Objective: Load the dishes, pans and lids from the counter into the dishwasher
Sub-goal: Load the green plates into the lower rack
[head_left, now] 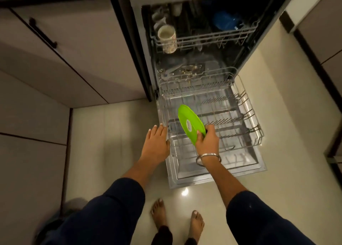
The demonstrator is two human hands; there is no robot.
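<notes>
right hand [206,140] grips green plate [190,123] on edge over lower rack [248,115] | left hand [156,143] flat, fingers straight, at rack's near-left corner, holding nothing

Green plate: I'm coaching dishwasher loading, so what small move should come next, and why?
Probably lower the green plate on edge between the tines of the lower rack. The right hand holds it tilted just above the pulled-out rack, and the left hand rests open by the rack's left rim.
</notes>
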